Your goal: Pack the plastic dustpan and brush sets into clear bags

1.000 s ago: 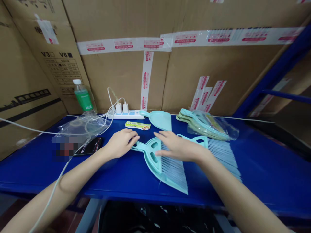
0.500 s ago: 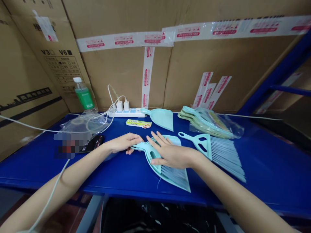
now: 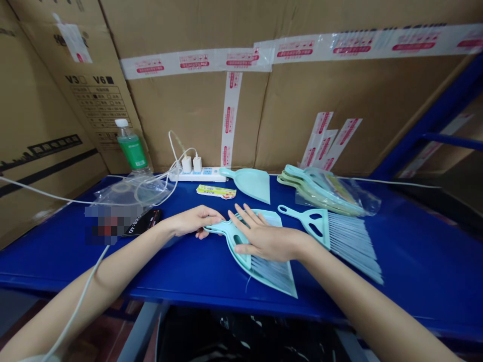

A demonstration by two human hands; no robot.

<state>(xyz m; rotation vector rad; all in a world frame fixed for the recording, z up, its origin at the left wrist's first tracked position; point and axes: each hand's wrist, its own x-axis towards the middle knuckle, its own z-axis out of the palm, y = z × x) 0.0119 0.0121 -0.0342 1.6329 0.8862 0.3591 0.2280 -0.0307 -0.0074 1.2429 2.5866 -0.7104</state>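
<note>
A light-blue hand brush (image 3: 269, 269) lies nested in a dustpan (image 3: 277, 218) of the same colour, near the middle of the blue table. Their handles overlap at the left, where my left hand (image 3: 198, 221) pinches the ends. My right hand (image 3: 260, 234) rests flat with spread fingers on the brush, covering part of its head. Just to the right lies another light-blue brush (image 3: 320, 229), its bristles pointing right. Behind them is a separate light-blue dustpan (image 3: 252, 183).
A bagged set of dustpans and brushes (image 3: 324, 191) sits at the back right. A white power strip (image 3: 196, 174) with chargers, a yellow-green label card (image 3: 216, 191), a green-labelled bottle (image 3: 132, 146), a clear plastic bag (image 3: 109, 193) and a black phone (image 3: 145, 223) occupy the left and back.
Both hands stay where they are on the brush and dustpan. Only the view has shifted very slightly.
</note>
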